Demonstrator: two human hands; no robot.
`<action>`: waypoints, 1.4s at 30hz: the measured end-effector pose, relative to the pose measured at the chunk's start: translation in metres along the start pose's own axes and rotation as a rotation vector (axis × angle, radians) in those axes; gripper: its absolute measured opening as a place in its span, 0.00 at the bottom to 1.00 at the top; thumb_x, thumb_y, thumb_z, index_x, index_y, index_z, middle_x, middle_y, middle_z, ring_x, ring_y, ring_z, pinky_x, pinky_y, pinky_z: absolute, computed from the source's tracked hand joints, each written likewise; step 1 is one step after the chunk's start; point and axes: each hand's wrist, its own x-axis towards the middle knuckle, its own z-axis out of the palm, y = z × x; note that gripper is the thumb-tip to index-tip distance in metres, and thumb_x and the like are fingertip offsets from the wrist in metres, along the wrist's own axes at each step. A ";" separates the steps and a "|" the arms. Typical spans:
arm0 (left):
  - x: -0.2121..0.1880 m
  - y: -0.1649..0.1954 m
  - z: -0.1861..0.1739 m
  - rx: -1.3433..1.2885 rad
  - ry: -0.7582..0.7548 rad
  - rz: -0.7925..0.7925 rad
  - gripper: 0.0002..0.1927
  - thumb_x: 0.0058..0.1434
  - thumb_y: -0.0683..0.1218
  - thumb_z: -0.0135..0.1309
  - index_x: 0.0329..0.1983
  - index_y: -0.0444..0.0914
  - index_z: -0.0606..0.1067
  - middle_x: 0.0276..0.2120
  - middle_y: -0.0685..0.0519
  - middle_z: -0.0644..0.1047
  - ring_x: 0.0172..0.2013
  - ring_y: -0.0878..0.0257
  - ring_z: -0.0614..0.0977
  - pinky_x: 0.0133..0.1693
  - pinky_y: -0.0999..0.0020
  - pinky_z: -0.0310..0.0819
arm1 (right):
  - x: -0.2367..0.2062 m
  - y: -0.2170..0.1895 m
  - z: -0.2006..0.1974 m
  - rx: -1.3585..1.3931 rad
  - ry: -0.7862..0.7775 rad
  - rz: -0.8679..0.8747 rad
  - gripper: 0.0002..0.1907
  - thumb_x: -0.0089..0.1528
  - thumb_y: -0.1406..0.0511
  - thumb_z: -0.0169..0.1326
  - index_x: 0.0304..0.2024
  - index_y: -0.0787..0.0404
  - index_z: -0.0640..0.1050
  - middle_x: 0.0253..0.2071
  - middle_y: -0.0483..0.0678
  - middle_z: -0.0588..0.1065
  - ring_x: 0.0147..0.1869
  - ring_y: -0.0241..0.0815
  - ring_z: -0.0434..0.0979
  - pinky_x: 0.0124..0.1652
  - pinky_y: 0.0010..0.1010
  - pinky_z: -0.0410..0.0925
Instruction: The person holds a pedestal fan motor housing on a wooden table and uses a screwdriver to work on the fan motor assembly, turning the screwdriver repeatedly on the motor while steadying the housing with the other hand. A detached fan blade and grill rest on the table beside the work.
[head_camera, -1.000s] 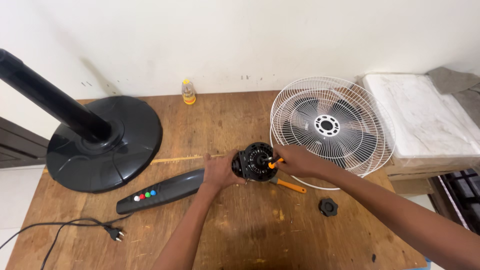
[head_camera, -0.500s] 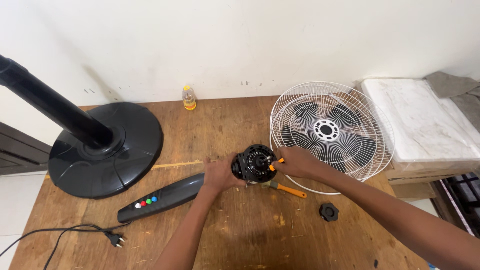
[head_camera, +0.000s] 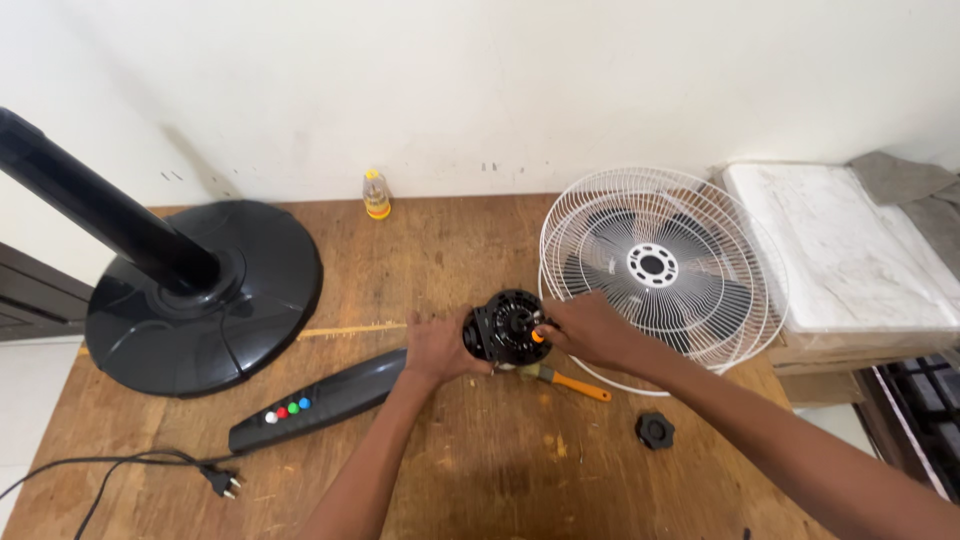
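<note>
The left hand grips the black fan motor, steadying it on the counter. The right hand pinches an orange-tipped tool against its face.

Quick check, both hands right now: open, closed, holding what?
Left hand: closed on the side of the black fan motor.
Right hand: closed on an orange-handled tool at the motor's front.

Home repair bench, dismantled fan
</note>
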 end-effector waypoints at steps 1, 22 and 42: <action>0.002 -0.001 -0.001 0.003 0.018 0.002 0.53 0.30 0.75 0.68 0.59 0.49 0.70 0.33 0.47 0.82 0.37 0.48 0.84 0.53 0.45 0.60 | 0.004 0.000 0.000 0.028 0.012 0.042 0.17 0.66 0.51 0.53 0.39 0.57 0.75 0.25 0.49 0.76 0.31 0.52 0.78 0.37 0.44 0.68; -0.007 0.002 0.001 -0.025 0.048 0.028 0.54 0.29 0.73 0.67 0.61 0.48 0.69 0.33 0.44 0.82 0.38 0.47 0.84 0.51 0.46 0.61 | -0.015 -0.003 -0.009 -0.069 -0.210 0.256 0.21 0.68 0.44 0.47 0.44 0.49 0.79 0.21 0.42 0.74 0.29 0.44 0.78 0.42 0.37 0.64; -0.009 0.004 0.000 -0.022 0.048 -0.009 0.52 0.30 0.74 0.68 0.57 0.47 0.69 0.34 0.46 0.82 0.39 0.47 0.84 0.54 0.41 0.59 | -0.018 0.005 -0.005 -0.088 -0.117 0.190 0.23 0.67 0.45 0.49 0.40 0.56 0.77 0.28 0.45 0.83 0.27 0.41 0.81 0.29 0.34 0.66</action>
